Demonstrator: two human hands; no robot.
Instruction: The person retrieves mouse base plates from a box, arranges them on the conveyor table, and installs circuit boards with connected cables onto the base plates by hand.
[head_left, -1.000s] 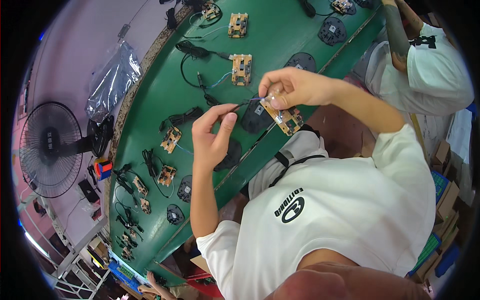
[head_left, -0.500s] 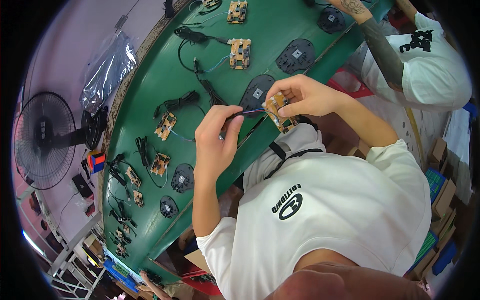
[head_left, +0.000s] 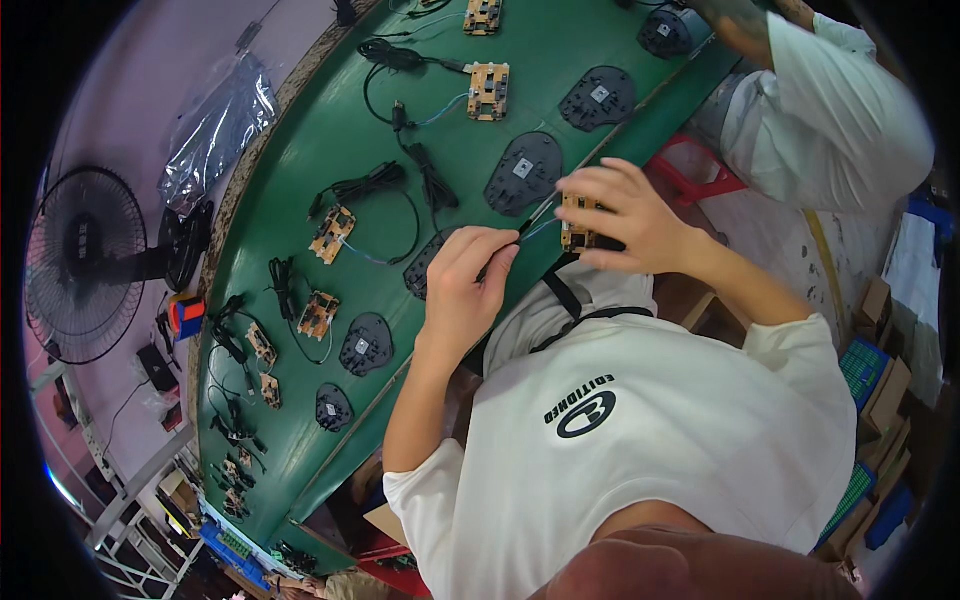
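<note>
My right hand (head_left: 625, 215) grips a small tan circuit board (head_left: 577, 224) near the green conveyor belt's (head_left: 300, 180) near edge. My left hand (head_left: 468, 275) pinches a thin black cable (head_left: 510, 238) whose blue and white wires run to that board. Both hands hover just above the belt edge, close together. A dark rounded plastic base plate (head_left: 523, 172) lies on the belt just beyond my hands, and another one (head_left: 425, 262) is partly hidden behind my left hand.
Several more circuit boards with black cables (head_left: 335, 233) and dark base plates (head_left: 365, 345) are spread along the belt. Another person in a white shirt (head_left: 830, 110) works at the upper right. A black fan (head_left: 80, 262) stands left; a red stool (head_left: 695, 170) and boxes (head_left: 880, 380) sit right.
Both hands with the board and cable have shifted down and toward me, from over the belt to its near edge. The items on the belt have moved along to the left.
</note>
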